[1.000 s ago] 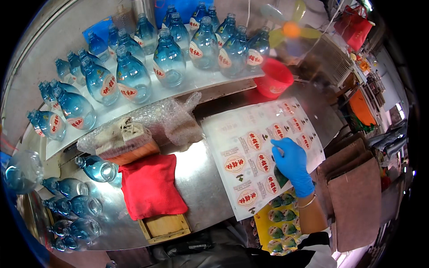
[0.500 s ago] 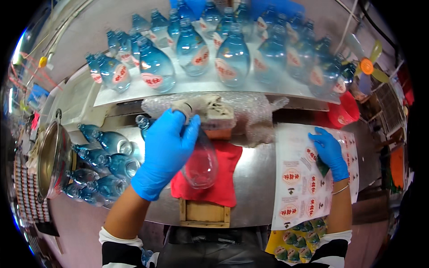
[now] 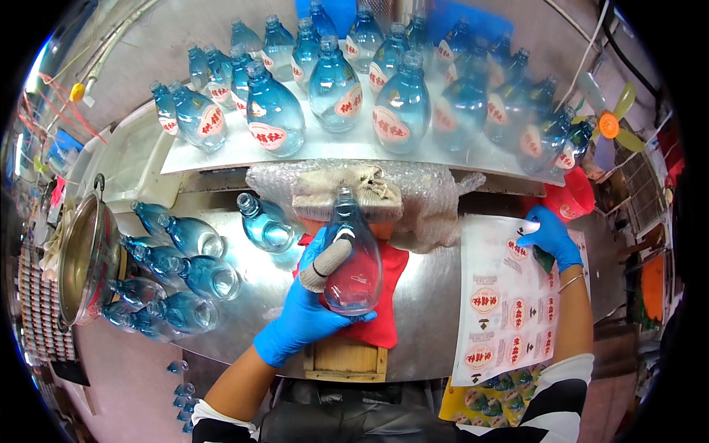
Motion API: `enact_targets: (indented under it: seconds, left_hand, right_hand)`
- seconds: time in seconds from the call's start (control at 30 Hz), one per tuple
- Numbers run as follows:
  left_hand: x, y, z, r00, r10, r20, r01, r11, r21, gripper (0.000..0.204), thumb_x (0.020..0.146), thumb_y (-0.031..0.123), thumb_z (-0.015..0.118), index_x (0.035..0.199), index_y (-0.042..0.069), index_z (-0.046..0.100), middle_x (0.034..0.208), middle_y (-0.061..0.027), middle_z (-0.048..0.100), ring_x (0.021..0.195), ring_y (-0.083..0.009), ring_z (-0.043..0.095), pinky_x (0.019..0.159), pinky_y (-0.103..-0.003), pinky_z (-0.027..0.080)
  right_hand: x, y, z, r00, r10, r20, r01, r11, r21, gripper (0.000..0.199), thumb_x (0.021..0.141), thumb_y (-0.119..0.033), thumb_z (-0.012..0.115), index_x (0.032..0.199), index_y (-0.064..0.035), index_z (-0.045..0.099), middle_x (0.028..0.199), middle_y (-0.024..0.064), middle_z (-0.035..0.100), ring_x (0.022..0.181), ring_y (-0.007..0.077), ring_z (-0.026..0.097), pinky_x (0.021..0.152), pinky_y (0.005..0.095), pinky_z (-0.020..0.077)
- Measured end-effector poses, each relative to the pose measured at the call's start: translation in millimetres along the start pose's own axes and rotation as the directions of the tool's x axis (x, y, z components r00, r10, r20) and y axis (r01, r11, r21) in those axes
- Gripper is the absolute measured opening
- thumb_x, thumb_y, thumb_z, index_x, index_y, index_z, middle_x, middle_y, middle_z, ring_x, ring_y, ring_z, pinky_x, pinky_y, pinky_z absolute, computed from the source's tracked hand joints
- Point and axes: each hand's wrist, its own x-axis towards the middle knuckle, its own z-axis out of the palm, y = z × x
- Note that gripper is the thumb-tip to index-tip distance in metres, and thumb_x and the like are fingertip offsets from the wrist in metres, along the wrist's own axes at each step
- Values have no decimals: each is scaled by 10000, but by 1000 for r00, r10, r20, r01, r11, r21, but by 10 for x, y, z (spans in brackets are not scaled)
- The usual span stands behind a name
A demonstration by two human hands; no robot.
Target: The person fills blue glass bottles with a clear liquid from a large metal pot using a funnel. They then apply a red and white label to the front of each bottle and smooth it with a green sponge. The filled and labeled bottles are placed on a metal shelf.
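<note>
My left hand [image 3: 310,306], in a blue glove with a cloth wrap on the thumb, grips a clear blue glass bottle [image 3: 353,258] lying over a red cloth pad [image 3: 384,310], its neck pointing away from me. My right hand [image 3: 550,235], also in a blue glove, rests its fingers on the far end of a white sheet of red round stickers [image 3: 506,310]. Whether it has pinched a sticker cannot be told.
Many labelled blue bottles [image 3: 336,88] stand on a raised shelf at the back. Several unlabelled bottles [image 3: 177,273] lie at left beside a metal bowl [image 3: 85,258]. Bubble wrap with a folded cloth [image 3: 347,188] lies behind the pad. A red cup [image 3: 572,203] and a small fan [image 3: 609,122] are at right.
My left hand came in from the left with a bottle and has laid it on the red pad. My right hand stayed at the sticker sheet's far end. My view swung left.
</note>
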Motion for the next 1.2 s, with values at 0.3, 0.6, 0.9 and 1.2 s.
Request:
enact_targets:
  seconds: [0.3, 0.6, 0.9, 1.2]
  left_hand:
    - [-129, 733, -224, 923, -334, -193, 14, 528, -849, 794, 773, 258, 701, 1399, 161, 221, 1389, -155, 325, 1226, -313, 426, 967, -455, 438]
    - [186, 798, -1300, 681, -463, -567, -10, 768, -640, 356, 902, 95, 486, 1194, -104, 439, 1265, -264, 408, 1196, -351, 424, 934, -420, 458]
    - [232, 1029, -1253, 705, -690, -168, -542, -370, -755, 533, 923, 146, 483, 1316, -128, 251, 1345, -331, 233, 1266, -418, 292, 1033, -489, 360]
    - [46, 1099, -466, 737, -577, -352, -93, 429, -898, 646, 780, 93, 662, 1347, 85, 354, 1343, -165, 359, 1131, -316, 474, 885, -432, 468]
  right_hand:
    - [132, 297, 193, 960, -117, -252, 135, 989, 56, 295, 653, -265, 766, 799, -37, 649, 756, 125, 624, 703, 235, 607, 652, 328, 474]
    - [-47, 112, 187, 862, -137, -489, 199, 977, 77, 188, 727, -183, 717, 844, -49, 659, 782, 104, 631, 696, 207, 593, 647, 304, 462]
    - [-912, -913, -167, 685, -479, -549, 442, 872, -210, 150, 716, -11, 675, 852, -73, 663, 761, 74, 598, 682, 225, 572, 577, 307, 442]
    - [-1438, -1717, -130, 673, -670, -313, 557, 738, -381, 403, 597, 5, 680, 962, -163, 706, 683, 17, 558, 611, 200, 529, 506, 298, 404]
